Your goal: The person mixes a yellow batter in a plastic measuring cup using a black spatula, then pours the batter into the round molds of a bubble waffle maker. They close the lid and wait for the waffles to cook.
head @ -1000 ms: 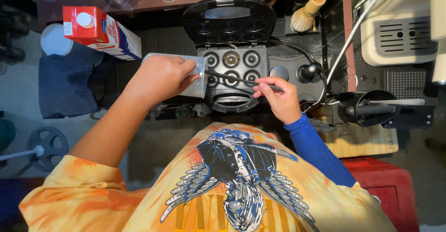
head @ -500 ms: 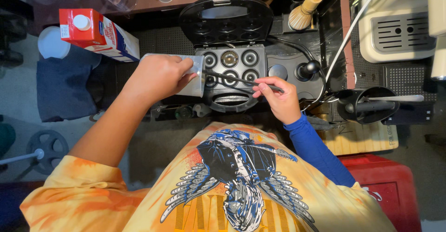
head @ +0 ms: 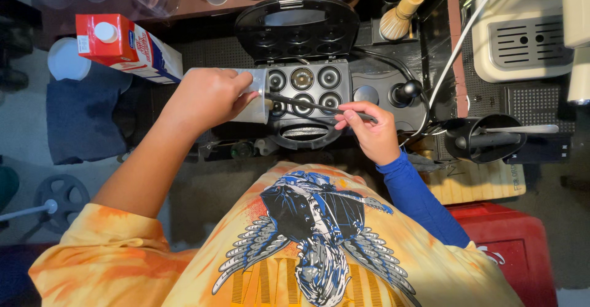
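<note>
The dark tabletop (head: 203, 55) fills the upper part of the head view, and the largest thing on it is the black mini doughnut maker (head: 301, 67), lid thrown open toward twelve o'clock, its lower plate showing six ring moulds; at least the top-middle one looks filled with pale batter. At two to three o'clock from it sits a cream-coloured appliance (head: 522, 43) with a slotted grille, and below that, at about four o'clock, a black round holder (head: 485, 140) with a handle across it. At ten o'clock lies a red and white carton (head: 126, 46) with a white cap, on its side. At one o'clock a bamboo whisk (head: 402, 15) stands tilted. The metal cup (head: 252, 97) is tipped on its side just at the maker's nine o'clock edge, its mouth facing the moulds; the left hand (head: 206, 98) has its grip clenched around the cup's body. The right hand (head: 369, 129), at the maker's four o'clock, pinches a thin dark utensil (head: 307, 105), whose far end reaches across the lower moulds to the cup's mouth. A black knob (head: 409, 90) stands just at three o'clock of the plate.
</note>
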